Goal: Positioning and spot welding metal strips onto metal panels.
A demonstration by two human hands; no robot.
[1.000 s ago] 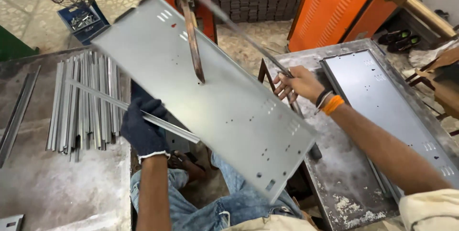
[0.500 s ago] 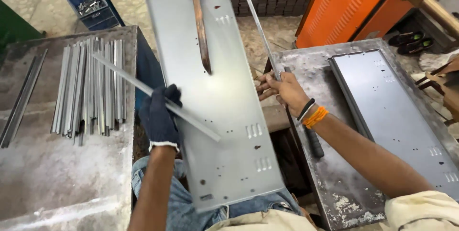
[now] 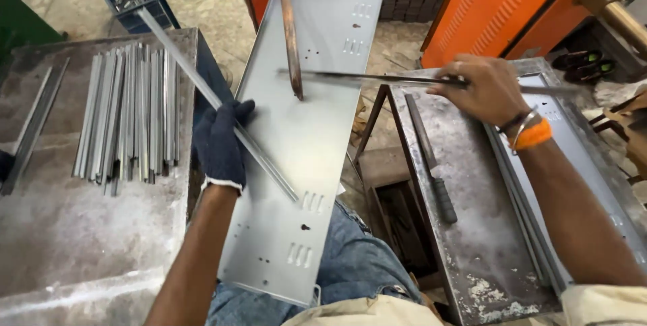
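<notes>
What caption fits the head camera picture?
Gloved left hand holds a metal strip on a grey panel; bare right hand grips a thin rod.

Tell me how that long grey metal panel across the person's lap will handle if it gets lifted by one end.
The metal panel is thin sheet with folded edges, so it probably stays fairly stiff lengthwise but may twist. It is long and narrow, so likely awkward and end-heavy. Its smooth face looks slippery; the gloved left hand probably grips better than the bare right hand.

Head-worn view, close, steeply downward
</notes>
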